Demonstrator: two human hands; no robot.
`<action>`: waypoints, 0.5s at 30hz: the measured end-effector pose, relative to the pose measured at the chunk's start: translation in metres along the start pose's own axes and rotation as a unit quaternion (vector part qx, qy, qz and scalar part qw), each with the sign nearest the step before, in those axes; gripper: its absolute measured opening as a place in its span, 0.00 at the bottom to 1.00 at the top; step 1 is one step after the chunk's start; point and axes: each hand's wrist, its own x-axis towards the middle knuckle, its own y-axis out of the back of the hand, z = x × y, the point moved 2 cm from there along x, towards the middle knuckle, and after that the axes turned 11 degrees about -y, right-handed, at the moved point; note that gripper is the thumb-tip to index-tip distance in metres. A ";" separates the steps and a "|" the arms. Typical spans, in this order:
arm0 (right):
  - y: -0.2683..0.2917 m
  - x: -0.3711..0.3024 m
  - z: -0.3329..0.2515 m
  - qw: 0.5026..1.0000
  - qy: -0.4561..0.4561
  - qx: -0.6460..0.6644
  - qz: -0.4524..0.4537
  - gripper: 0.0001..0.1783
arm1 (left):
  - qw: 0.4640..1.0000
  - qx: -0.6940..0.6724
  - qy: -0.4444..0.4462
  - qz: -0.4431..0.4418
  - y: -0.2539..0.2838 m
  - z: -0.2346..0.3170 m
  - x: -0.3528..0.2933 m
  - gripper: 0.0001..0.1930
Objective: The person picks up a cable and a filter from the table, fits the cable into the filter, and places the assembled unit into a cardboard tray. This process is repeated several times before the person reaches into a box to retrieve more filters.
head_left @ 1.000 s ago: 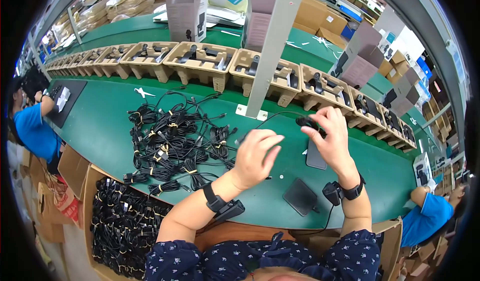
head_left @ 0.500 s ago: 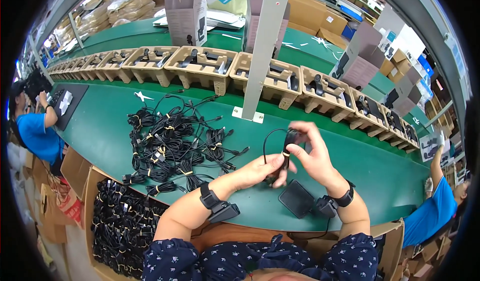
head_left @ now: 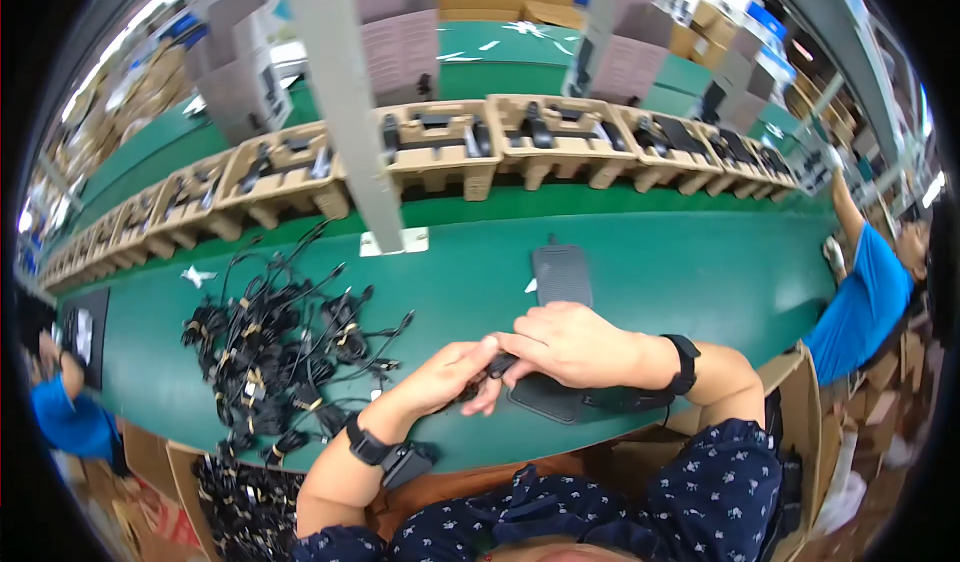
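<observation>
My left hand [head_left: 447, 374] and my right hand [head_left: 572, 344] meet low over the green table. Between their fingertips is a small black part of the cable bundle [head_left: 501, 365]; the fingers cover most of it. Both hands are closed around it. Under my right hand lies a flat black pad [head_left: 545, 400], partly covered. Just beyond that hand rests another dark pad [head_left: 562, 274] with rounded corners. To the left of my hands, a tangled pile of black cables [head_left: 265, 362], several tied with tan bands, spreads over the table.
A row of brown moulded trays [head_left: 440, 167] holding black parts runs along the far side. A grey post [head_left: 350, 112] rises from the table. A carton of cables [head_left: 240, 502] stands at lower left. People in blue [head_left: 860, 302] work at both sides.
The view has swung right, so the post and cable pile sit further left. My right hand has come down over the bundle, now mostly hidden. The far pad shows now; earlier it did not.
</observation>
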 end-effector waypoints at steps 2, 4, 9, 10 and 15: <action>0.010 -0.001 0.023 0.996 -0.036 -0.060 0.052 0.20 | 0.957 0.092 -0.164 0.219 0.001 0.003 0.011 0.21; 0.031 0.007 0.052 0.977 -0.137 -0.120 0.109 0.17 | 0.929 0.152 -0.203 0.270 0.027 0.002 0.003 0.18; 0.083 -0.012 0.182 0.863 -0.326 -0.195 0.332 0.13 | 0.889 0.141 -0.202 0.386 0.056 -0.004 0.002 0.14; 0.096 -0.014 0.202 0.847 -0.346 -0.197 0.351 0.13 | 0.891 0.143 -0.201 0.382 0.054 -0.003 0.000 0.14; 0.117 -0.016 0.278 0.802 -0.509 -0.240 0.200 0.18 | 0.882 0.158 -0.195 0.400 0.058 -0.002 -0.005 0.13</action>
